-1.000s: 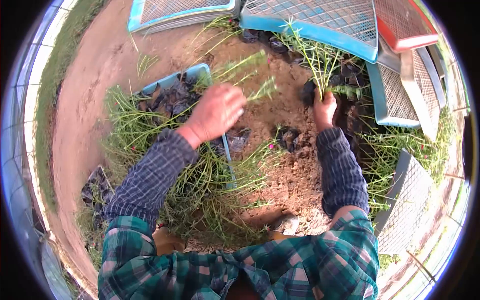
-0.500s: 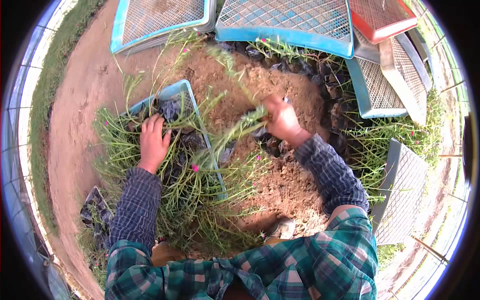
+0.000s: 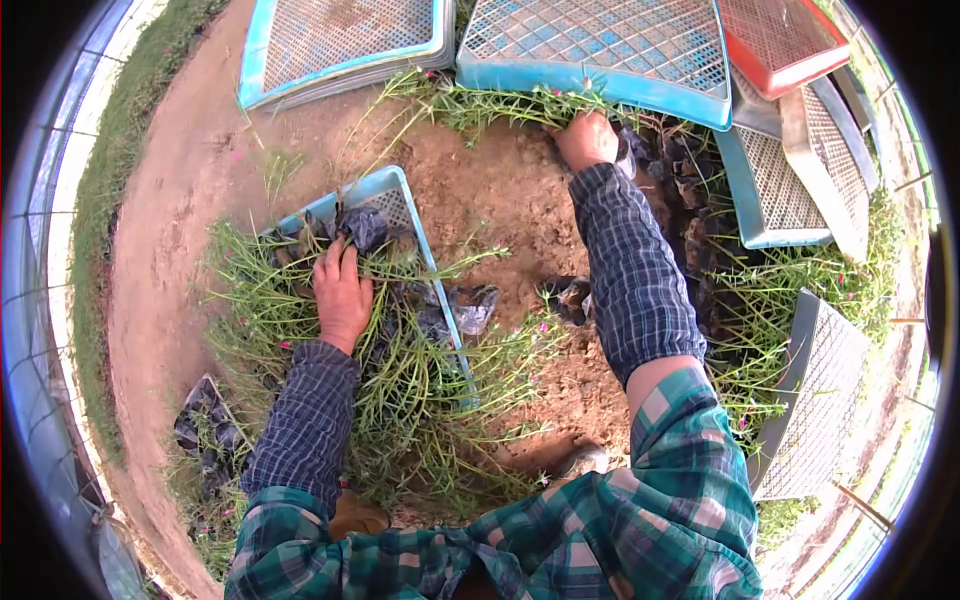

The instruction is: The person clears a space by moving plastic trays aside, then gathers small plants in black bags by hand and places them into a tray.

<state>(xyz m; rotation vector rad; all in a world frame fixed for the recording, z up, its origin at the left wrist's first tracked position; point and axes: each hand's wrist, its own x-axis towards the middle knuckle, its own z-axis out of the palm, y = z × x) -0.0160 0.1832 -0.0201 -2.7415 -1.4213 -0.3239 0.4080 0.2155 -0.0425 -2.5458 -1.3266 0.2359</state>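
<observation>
Resting inside the blue crate (image 3: pixel 433 268), the left hand (image 3: pixel 343 295) has its fingers against a black bag (image 3: pixel 363 228) — whether they grip it, I cannot tell; the right hand (image 3: pixel 587 140) is farther forward, at leafy stems (image 3: pixel 520 103) just beside a mesh tray (image 3: pixel 640 95), fingertips hidden — their hold unclear; brown soil (image 3: pixel 500 200) lies between.

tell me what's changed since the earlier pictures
The right hand has swung forward from over the bare soil to the far plants beside the blue mesh crate; whether it has let go of its stems is unclear. The left hand has moved left from the blue tray's right side onto the black bags inside. The crates and tray stayed put.
</observation>
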